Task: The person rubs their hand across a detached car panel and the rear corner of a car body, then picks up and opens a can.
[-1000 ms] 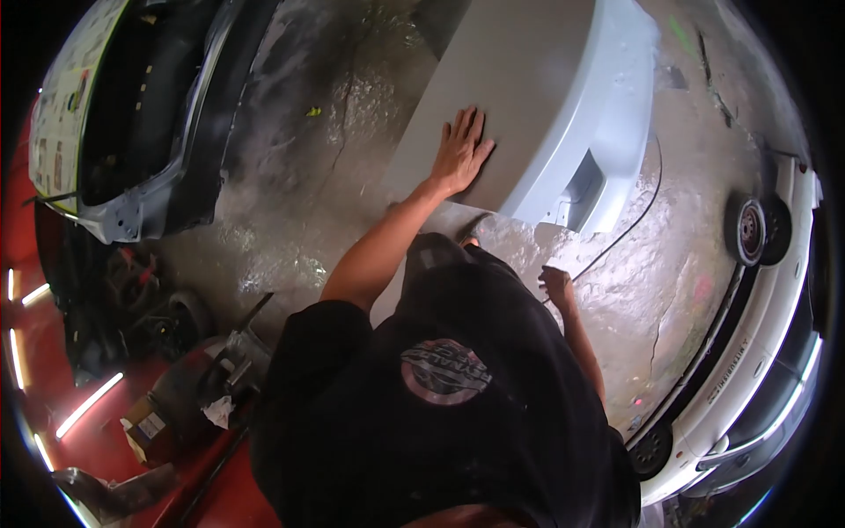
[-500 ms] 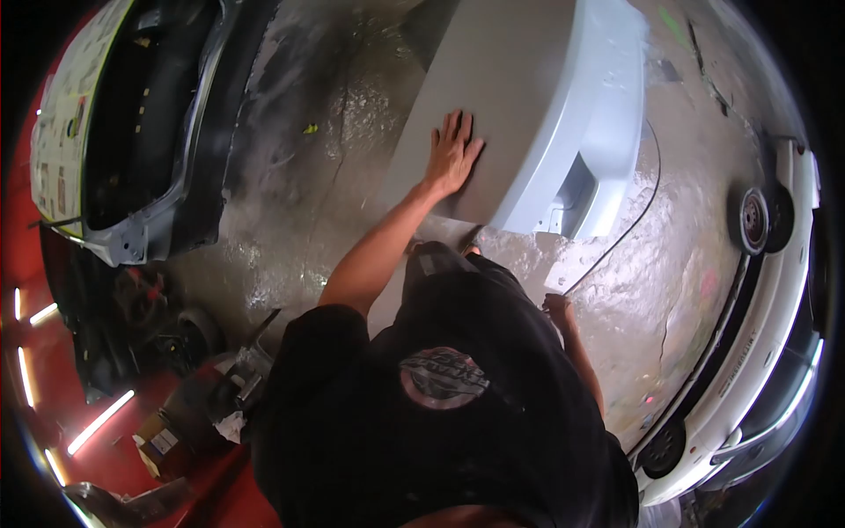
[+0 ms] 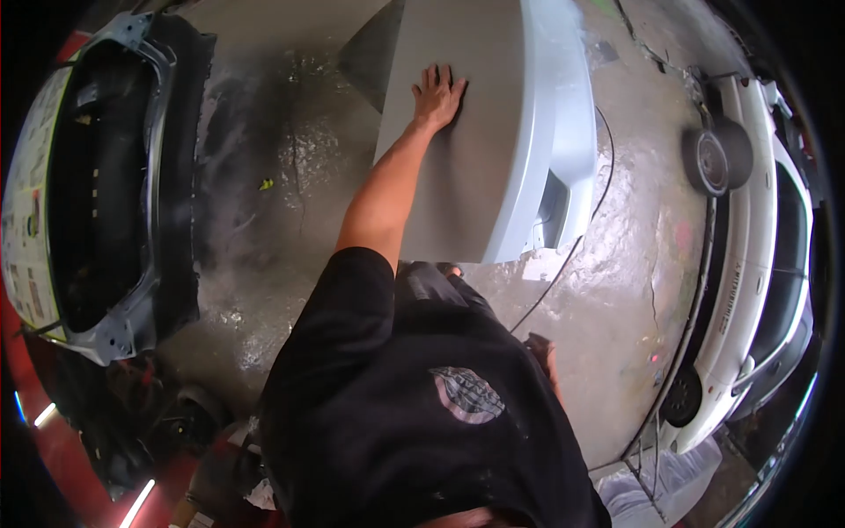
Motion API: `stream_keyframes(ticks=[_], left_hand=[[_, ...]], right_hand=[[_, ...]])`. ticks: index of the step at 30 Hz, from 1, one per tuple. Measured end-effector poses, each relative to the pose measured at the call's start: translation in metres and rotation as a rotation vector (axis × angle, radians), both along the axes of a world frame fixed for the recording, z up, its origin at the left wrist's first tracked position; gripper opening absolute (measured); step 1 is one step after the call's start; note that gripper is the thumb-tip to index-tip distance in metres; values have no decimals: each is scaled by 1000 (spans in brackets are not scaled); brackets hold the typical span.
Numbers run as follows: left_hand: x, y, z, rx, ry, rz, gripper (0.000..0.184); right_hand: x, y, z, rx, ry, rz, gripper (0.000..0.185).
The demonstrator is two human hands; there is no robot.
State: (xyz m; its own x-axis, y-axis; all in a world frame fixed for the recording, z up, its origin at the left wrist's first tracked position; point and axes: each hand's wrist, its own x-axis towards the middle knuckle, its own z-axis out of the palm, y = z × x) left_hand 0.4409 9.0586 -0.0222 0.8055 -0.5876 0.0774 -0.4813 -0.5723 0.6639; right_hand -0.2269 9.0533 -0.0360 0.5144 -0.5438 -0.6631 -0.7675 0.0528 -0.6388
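A car body panel, probably a boot lid (image 3: 480, 132), extends in front of me with a matte grey top and a glossy pale blue-grey edge. My left hand (image 3: 436, 104) lies on its grey top, palm down with fingers spread. My right hand (image 3: 540, 347) hangs low beside my body, off the panel, and looks closed. Its fingers are partly hidden and dark, so what it holds, if anything, is unclear. A thin dark hose or cable (image 3: 576, 246) runs along the floor past the panel's right side towards my body.
At left stands a car body shell (image 3: 158, 176) with an open rear and newspaper-like masking (image 3: 33, 202). A white car (image 3: 744, 290) is at right, with a loose wheel (image 3: 711, 163) near it. Dark parts (image 3: 167, 409) lie at lower left on the shiny, wet-looking floor (image 3: 264, 255).
My left hand has slid farther forward along the panel, the arm stretching out. My right hand has dropped back closer to my body. The whole view has shifted and turned.
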Motion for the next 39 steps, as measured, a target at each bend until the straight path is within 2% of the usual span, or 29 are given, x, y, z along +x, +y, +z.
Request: stream_keyframes(ticks=[1,3,6,7,10,13,16,23,28,33,35,37,39], left_hand=[[1,-1,-1,-5,-8,8,61],[-3,4,-4,-27,-38,-2,61],[-19,19,-6,-78,-93,-53,63],[-28,27,-5,-89,-106,-72,63],[-57,52,5,-95,-80,-107,65],[-93,81,14,-87,-88,-140,65],[-123,108,19,-88,-98,-173,65],[-184,165,35,-59,-73,-239,68],[-214,202,31,-38,-21,-314,73],[-209,199,28,-55,-67,-310,73],[-193,182,27,-61,-98,-285,69],[-169,157,24,-71,-122,-242,67],[-140,131,16,-83,-140,-206,65]], right_hand=[[-6,18,-2,13,-56,-6,39],[-7,35,-4,-60,106,210,33],[-4,71,3,-77,103,-53,34],[5,72,7,-133,110,58,35],[46,61,25,19,155,224,39],[66,65,18,78,2,-221,41],[85,54,12,16,62,-104,43],[119,56,33,19,50,-78,41],[104,61,26,12,57,-84,40],[60,69,0,-168,-41,92,41],[47,76,-4,-164,-24,40,42],[70,93,38,-78,92,-115,44],[51,106,23,51,6,-298,45]])
